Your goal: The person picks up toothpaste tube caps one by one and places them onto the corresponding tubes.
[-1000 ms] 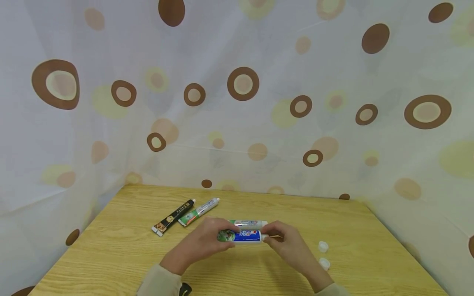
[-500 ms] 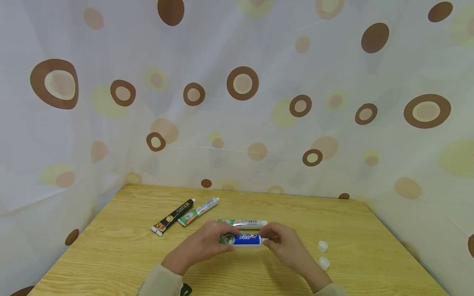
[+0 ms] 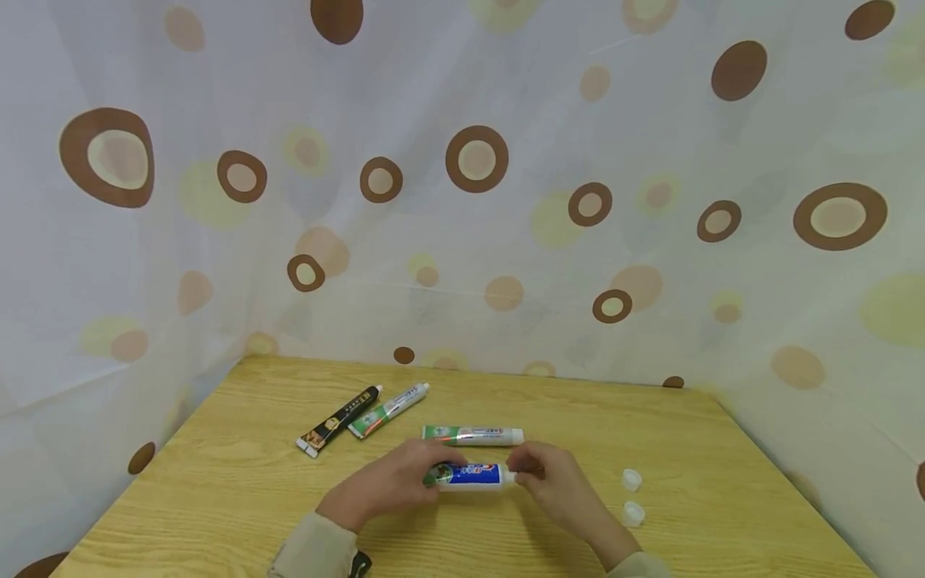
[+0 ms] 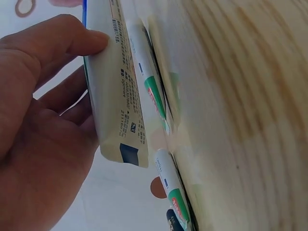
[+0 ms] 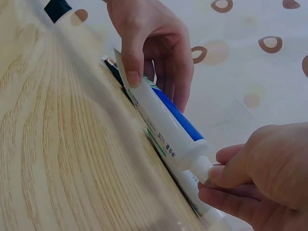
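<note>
A blue, green and white toothpaste tube (image 3: 475,475) lies level between my hands, held off the table. My left hand (image 3: 397,483) grips its flat tail end, the thumb (image 4: 98,42) along one face in the left wrist view. At the other end my right hand (image 3: 555,482) pinches the small white tip (image 5: 199,167) with thumb and fingertips, which partly cover it. Just beyond it, a green and silver toothpaste tube (image 3: 477,435) rests on the table, not touched.
Farther left lie a black toothpaste tube (image 3: 340,421) and another green and silver tube (image 3: 390,410), side by side at a slant. Two loose white caps (image 3: 632,480) sit to the right of my right hand. A spotted curtain (image 3: 462,241) hangs behind the wooden table (image 3: 650,425).
Both hands have drawn the blue tube slightly nearer to me, so a gap now shows between it and the green and silver tube behind. Both hands keep their hold.
</note>
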Demonstrator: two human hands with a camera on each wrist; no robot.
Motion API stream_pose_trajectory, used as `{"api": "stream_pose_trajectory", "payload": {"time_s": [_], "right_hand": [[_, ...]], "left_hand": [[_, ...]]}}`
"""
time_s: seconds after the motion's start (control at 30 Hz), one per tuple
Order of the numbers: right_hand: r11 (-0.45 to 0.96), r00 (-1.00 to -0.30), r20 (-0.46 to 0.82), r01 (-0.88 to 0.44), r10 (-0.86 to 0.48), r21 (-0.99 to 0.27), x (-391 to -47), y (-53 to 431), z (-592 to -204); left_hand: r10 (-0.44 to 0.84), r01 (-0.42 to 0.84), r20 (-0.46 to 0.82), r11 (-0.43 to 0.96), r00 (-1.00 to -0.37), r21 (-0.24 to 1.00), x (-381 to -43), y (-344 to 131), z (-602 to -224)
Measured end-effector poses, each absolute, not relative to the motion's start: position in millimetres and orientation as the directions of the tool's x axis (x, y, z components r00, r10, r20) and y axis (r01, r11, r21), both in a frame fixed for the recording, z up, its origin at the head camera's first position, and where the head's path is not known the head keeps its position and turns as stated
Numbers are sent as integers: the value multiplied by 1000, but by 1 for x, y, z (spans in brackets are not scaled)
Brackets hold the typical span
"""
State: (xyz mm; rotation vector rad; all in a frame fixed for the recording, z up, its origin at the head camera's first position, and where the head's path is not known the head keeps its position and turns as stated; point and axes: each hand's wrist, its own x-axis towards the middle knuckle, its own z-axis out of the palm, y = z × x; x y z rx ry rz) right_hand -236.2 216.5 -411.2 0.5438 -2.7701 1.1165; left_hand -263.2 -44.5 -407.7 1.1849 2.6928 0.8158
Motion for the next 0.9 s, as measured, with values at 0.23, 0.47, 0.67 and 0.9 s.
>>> {"api": "stream_pose_trajectory", "payload": {"time_s": [0.23,0.47,0.67,0.9], "right_hand": [[666,-919,254,-393,-302,-634,-239,218,-413],[665,-927,240,-375,-289,-646,-241,219,-414],[684,-941,248,-338,-230,-647,-244,220,-418],[704,-938,281,-340,-204,-623,-252,220,-430]], "left_hand": [[705,668,154,544,-692,508,-266,-45,-409],[687,653,162,551,-709,519,-269,-40,-411],[691,672,175,558,-701,488,-277,-29,-414],[693,688,179,580,-698,436,-281,-22,-419]]}}
